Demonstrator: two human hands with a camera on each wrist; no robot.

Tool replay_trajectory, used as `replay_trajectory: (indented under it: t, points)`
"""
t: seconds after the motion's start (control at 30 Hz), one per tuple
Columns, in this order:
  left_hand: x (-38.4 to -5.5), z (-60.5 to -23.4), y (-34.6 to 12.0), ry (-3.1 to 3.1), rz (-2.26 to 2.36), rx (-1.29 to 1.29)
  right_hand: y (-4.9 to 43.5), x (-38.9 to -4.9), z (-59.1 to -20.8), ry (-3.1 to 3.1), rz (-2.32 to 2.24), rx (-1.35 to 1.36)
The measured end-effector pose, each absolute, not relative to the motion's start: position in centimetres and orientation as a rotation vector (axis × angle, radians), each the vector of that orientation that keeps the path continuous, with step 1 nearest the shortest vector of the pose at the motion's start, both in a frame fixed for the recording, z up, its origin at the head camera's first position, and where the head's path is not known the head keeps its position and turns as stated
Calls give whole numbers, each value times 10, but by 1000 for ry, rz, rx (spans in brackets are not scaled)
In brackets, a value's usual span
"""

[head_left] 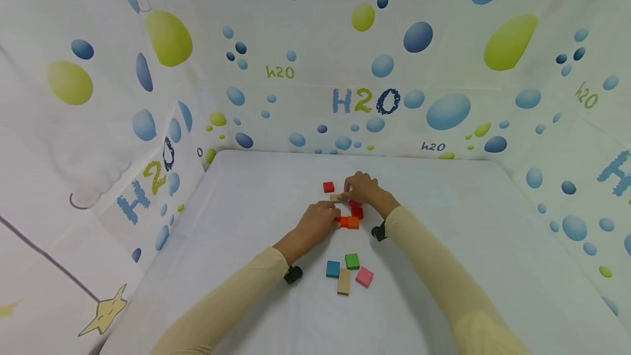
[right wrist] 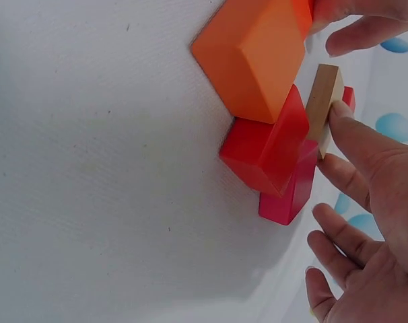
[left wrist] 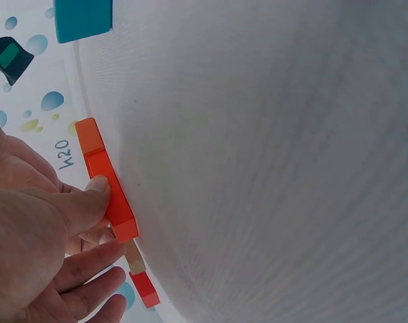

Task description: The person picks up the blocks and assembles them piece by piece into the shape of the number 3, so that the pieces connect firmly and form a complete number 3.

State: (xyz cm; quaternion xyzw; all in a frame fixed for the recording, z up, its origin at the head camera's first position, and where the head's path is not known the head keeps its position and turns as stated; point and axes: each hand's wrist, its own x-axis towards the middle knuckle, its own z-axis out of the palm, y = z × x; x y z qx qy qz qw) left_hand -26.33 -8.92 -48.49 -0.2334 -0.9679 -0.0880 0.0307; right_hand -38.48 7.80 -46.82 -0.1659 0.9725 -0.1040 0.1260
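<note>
My left hand (head_left: 315, 222) rests its thumb against a red-orange block (left wrist: 116, 195), its other fingers reaching out fairly straight past the end. An orange block (head_left: 353, 223) adjoins that one. Across from it, my right hand (head_left: 362, 187) pinches a small wooden block (right wrist: 323, 101) between thumb and index finger, the remaining fingers spread. A red block (right wrist: 266, 149) touches the orange one, and a crimson block (right wrist: 289, 192) lies beside the red, partly under my right hand in the head view. Farther off sits another red block (head_left: 328, 187).
Nearer on the white table (head_left: 236, 190) lie a blue block (head_left: 332, 269), a green block (head_left: 352, 261), a pink block (head_left: 365, 276) and a longer wooden block (head_left: 343, 282). A patterned curtain (head_left: 315, 43) hangs behind and along the sides.
</note>
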Motion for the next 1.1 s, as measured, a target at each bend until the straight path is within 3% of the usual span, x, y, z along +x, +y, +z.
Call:
replay_trajectory:
  t: [1.1]
  points:
    - [-261, -484, -89, -2962, -293, -716, 81, -379, -465, 2828, -293, -473]
